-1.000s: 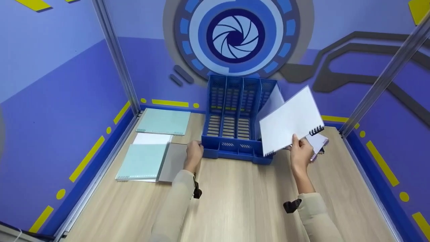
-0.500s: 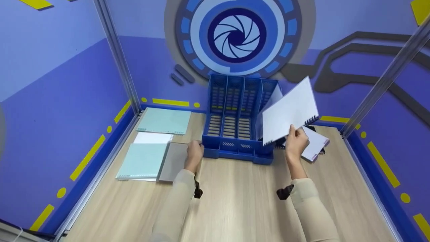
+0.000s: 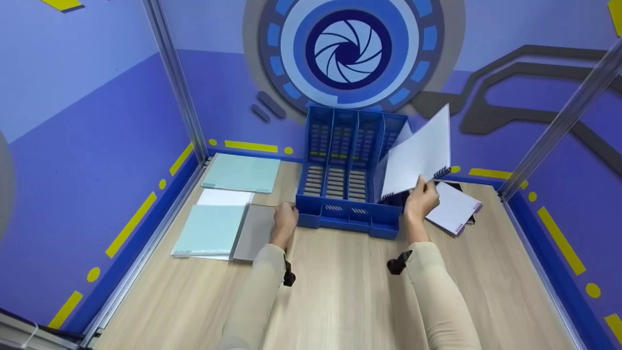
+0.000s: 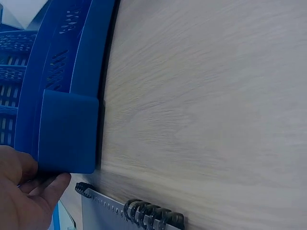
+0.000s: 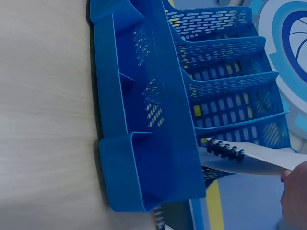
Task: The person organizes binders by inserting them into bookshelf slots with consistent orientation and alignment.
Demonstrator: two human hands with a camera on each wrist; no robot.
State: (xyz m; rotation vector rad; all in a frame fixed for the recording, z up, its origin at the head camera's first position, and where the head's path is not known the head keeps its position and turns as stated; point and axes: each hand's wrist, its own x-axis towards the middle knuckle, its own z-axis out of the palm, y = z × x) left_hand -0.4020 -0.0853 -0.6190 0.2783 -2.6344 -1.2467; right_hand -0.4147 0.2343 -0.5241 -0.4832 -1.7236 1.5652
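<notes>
My right hand (image 3: 422, 200) pinches a white spiral notebook (image 3: 419, 150) by its lower edge, near one of its black coils. The notebook is tilted, its lower left corner over the rightmost slot of a blue file organizer (image 3: 347, 214). In the right wrist view, the notebook's coil (image 5: 224, 150) shows at that end slot, with part of my right hand (image 5: 295, 196) at the frame's edge. Another pale sheet-like notebook (image 3: 399, 135) stands in the same slot. My left hand (image 3: 285, 218) grips the organizer's left front corner, thumb and fingers at its side wall in the left wrist view.
Two mint-green notebooks (image 3: 243, 172), a white one (image 3: 224, 197) and a grey one (image 3: 253, 233) lie left of the organizer. To its right, a white notebook (image 3: 452, 208) lies over dark ones. Walls (image 3: 116, 160) with metal posts enclose the table.
My right hand has moved left and away from me, bringing the white notebook over the organizer's right slot and turning it steeper. My left hand stays at the organizer's corner.
</notes>
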